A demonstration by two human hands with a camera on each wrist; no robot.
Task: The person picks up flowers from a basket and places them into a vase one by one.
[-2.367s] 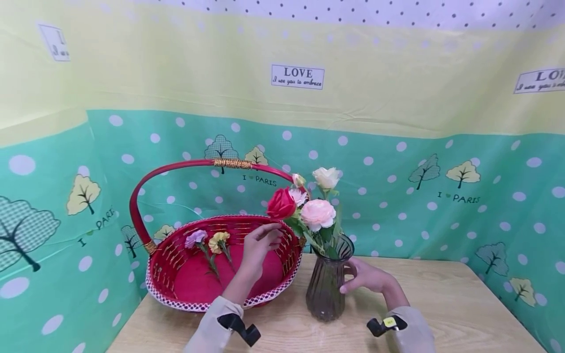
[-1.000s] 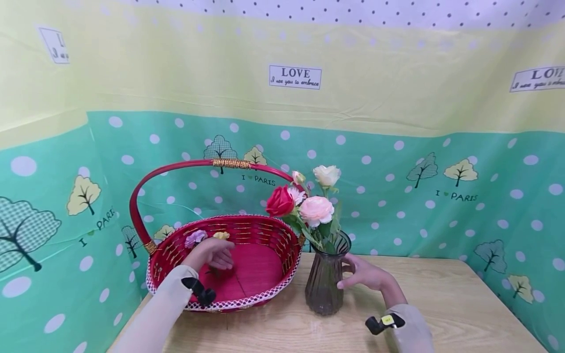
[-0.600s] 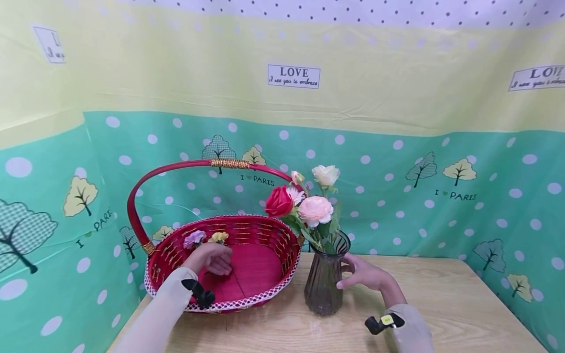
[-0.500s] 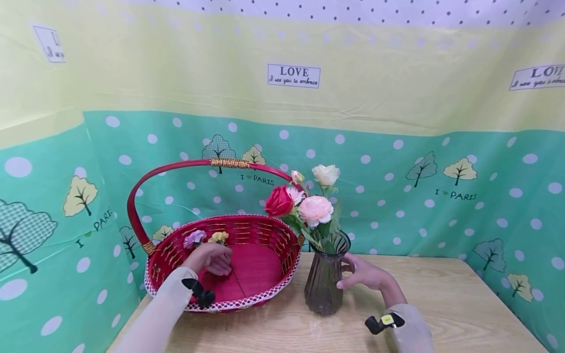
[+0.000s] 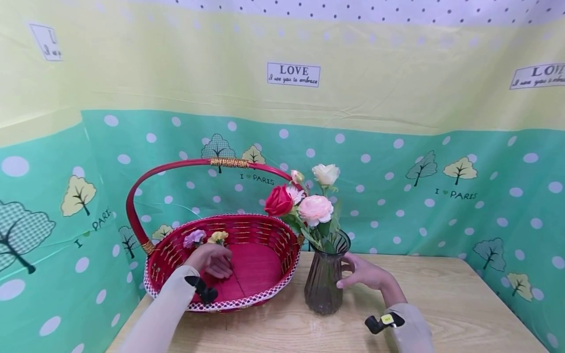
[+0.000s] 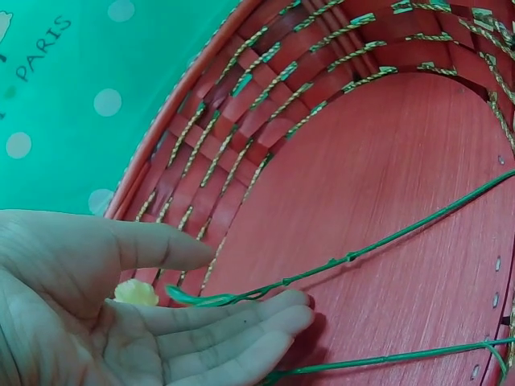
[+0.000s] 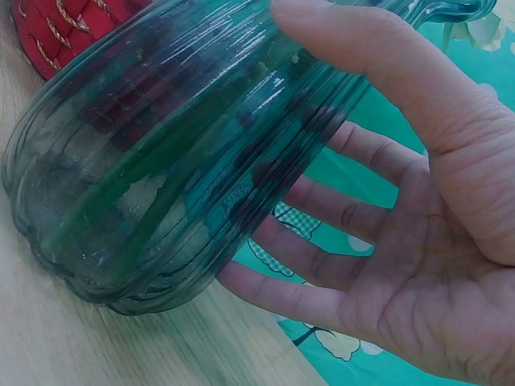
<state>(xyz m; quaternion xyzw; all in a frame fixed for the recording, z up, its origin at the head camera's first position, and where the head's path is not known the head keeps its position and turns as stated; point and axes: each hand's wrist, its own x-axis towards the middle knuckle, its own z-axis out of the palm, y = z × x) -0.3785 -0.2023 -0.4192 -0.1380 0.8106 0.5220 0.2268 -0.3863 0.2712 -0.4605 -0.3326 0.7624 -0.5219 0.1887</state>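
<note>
My left hand [image 5: 213, 260] is inside the red woven basket [image 5: 260, 264], just below a yellow carnation [image 5: 218, 238]; a purple carnation [image 5: 194, 238] lies beside it. In the left wrist view, a green stem [image 6: 386, 241] passes between the extended thumb and fingers without being pinched. Another stem [image 6: 402, 356] runs below the fingertips. My right hand [image 5: 366, 272] holds the ribbed glass vase [image 5: 323, 284], thumb in front and fingers bent behind it, as the right wrist view shows. The upright vase bears a red rose [image 5: 279, 201], a pink flower [image 5: 316, 211] and a white rose [image 5: 326, 174].
The basket's tall red handle [image 5: 145, 196] arches above the left hand. Vase and basket stand side by side on the wooden table [image 5: 450, 304]. A patterned green and yellow cloth [image 5: 388, 162] rises behind and at both sides.
My left hand has moved from beside the vase's flowers down and left into the basket, and has held nearly still there lately. My right hand stays on the vase.
</note>
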